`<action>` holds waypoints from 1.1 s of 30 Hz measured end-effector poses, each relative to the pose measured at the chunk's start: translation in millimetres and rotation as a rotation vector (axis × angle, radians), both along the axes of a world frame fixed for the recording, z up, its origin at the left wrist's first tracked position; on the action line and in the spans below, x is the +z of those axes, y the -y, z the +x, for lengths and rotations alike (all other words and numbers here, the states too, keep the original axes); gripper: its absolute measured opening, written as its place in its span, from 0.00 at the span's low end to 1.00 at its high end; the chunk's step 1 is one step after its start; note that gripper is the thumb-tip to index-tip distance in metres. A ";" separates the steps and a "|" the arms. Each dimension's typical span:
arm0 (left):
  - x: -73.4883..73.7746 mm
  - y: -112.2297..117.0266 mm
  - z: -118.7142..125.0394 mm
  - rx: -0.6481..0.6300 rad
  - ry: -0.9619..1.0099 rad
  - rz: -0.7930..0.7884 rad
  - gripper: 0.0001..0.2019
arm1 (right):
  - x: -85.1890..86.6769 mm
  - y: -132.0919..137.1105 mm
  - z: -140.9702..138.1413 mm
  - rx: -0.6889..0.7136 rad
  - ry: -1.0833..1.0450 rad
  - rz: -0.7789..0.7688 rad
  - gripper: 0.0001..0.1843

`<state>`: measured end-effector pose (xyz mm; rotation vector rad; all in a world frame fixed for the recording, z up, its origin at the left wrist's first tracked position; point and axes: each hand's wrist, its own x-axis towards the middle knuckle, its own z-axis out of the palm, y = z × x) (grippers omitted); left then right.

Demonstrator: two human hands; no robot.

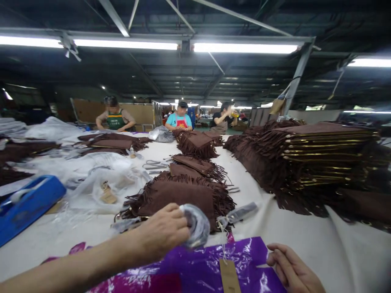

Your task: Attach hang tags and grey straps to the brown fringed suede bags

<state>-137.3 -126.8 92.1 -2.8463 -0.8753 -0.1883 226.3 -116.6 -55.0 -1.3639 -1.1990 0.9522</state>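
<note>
My left hand [168,228] is closed around a coil wrapped in clear plastic [197,226], held over the front of a brown fringed bag [180,195]. At the lower right, my right hand [293,268] pinches the edge of a shiny purple plastic bag [201,264], which lies across the near side of the table. A kraft paper tag [229,276] hangs on a white string over the purple plastic. Beside the fringed bag lies a plastic-wrapped strap end [241,213]. Part of the fringed bag is hidden by my left hand and the coil.
A tall stack of brown fringed bags [330,158] stands at right. On the left are a blue tape dispenser [33,205] and crumpled clear plastic bags [91,175]. Scissors [155,164] lie mid-table. Several people, including one in a green apron [115,121], are across the table.
</note>
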 end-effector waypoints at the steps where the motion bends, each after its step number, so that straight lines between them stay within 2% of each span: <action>1: -15.7 13.3 -14.9 0.012 -0.012 -0.021 0.04 | -1.0 -0.8 1.3 0.007 0.073 0.000 0.30; 3: -44.9 30.4 -45.3 0.091 -0.012 -0.046 0.04 | -1.8 -1.8 3.0 -0.001 0.214 0.001 0.30; 5: -62.9 38.5 -75.5 0.223 0.003 -0.054 0.03 | 0.2 -2.5 2.6 0.000 0.310 0.001 0.30; 7: -64.5 42.3 -101.1 0.354 0.009 -0.058 0.03 | 6.8 -3.3 -2.0 0.008 0.393 0.017 0.27; 9: -50.9 44.2 -115.1 0.442 -0.020 -0.098 0.05 | 18.8 -3.0 -13.9 0.049 0.498 0.067 0.23; 11: -29.5 43.9 -112.9 0.480 -0.054 -0.171 0.04 | 35.1 -0.6 -34.7 0.126 0.600 0.171 0.18; 13: -11.0 38.9 -95.5 0.484 -0.035 -0.199 0.02 | 52.0 4.2 -62.6 0.237 0.647 0.290 0.15; 15: -4.0 26.3 -70.0 0.464 0.040 -0.107 0.04 | 65.4 10.1 -92.6 0.327 0.652 0.352 0.15; 17: -10.7 5.6 -46.6 0.421 0.061 0.012 0.07 | 72.7 15.4 -118.2 0.418 0.664 0.327 0.15; 19: -25.2 -20.0 -32.9 0.360 -0.022 0.062 0.11 | 74.6 19.2 -135.0 0.496 0.675 0.279 0.15; 21: -38.4 -44.3 -31.1 0.291 -0.121 0.023 0.08 | 73.6 21.3 -142.9 0.539 0.671 0.242 0.15; 23: -43.5 -62.4 -37.4 0.246 -0.155 -0.037 0.05 | 72.6 21.5 -145.5 0.551 0.653 0.212 0.15; 25: -39.7 -73.2 -45.8 0.256 -0.115 -0.066 0.05 | 73.5 19.6 -147.5 0.574 0.617 0.180 0.14; 30: -21.3 -87.7 -57.6 0.428 0.144 -0.113 0.05 | 80.5 2.2 -164.3 0.596 0.515 0.126 0.14; 33: -25.1 -97.5 -62.1 0.473 0.291 -0.164 0.05 | 81.3 -15.3 -178.8 0.626 0.473 0.109 0.15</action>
